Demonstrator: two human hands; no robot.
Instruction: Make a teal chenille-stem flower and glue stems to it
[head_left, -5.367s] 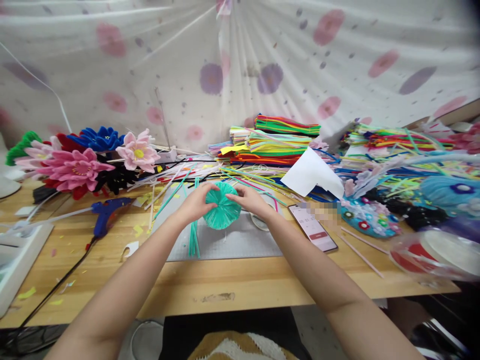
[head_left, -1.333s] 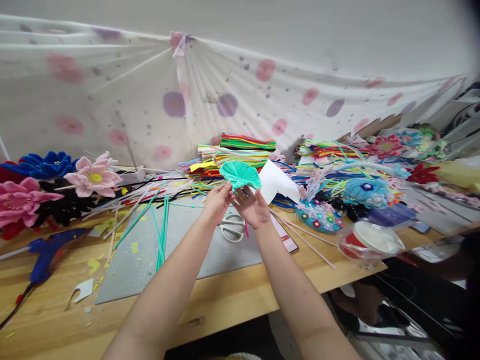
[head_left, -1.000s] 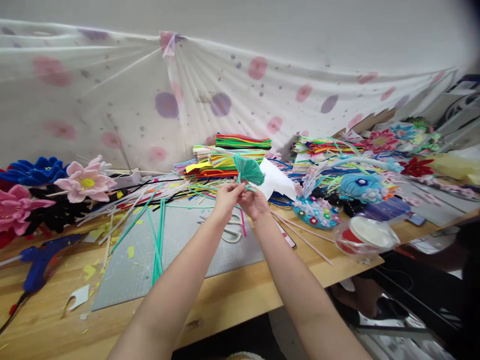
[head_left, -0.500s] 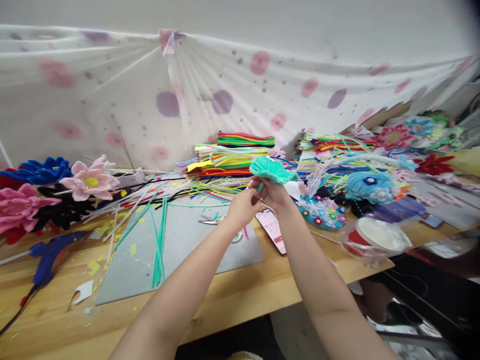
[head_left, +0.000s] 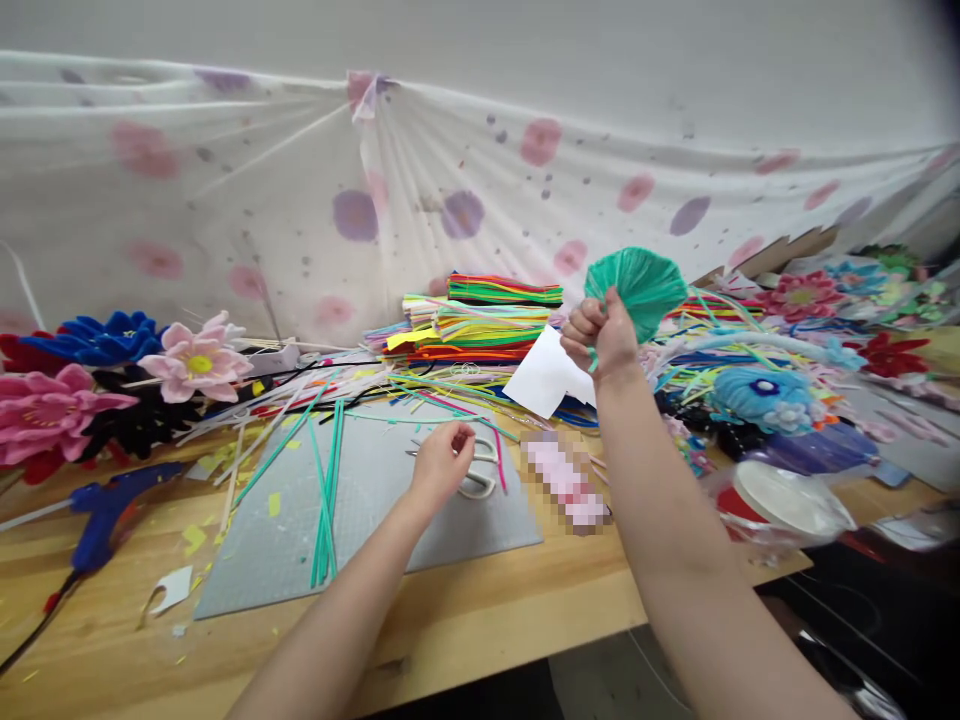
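Note:
Raised above the table, my right hand (head_left: 611,335) is closed round the base of a green pleated pipe-cleaner flower (head_left: 637,290), which tilts so that its ribbed underside faces me. My left hand (head_left: 444,458) hangs over the scissors (head_left: 480,485), its fingers curled together; whether anything is in them is hidden. The scissors lie on the grey cutting mat (head_left: 390,500), with the handle loops showing right of my left hand and a blade tip to its left. Several green pipe cleaners (head_left: 326,510) lie on the mat's left part.
A blue glue gun (head_left: 112,510) lies at the left, below fluffy finished flowers (head_left: 196,362). Bundles of coloured pipe cleaners (head_left: 480,325) are stacked at the back. A white paper (head_left: 547,375), a blurred-out phone (head_left: 566,480) and a plastic tub (head_left: 780,500) are on the right.
My right hand has lifted the green flower up and to the right, tilting its underside towards me. My left hand has come off it and moved down left to the scissors.

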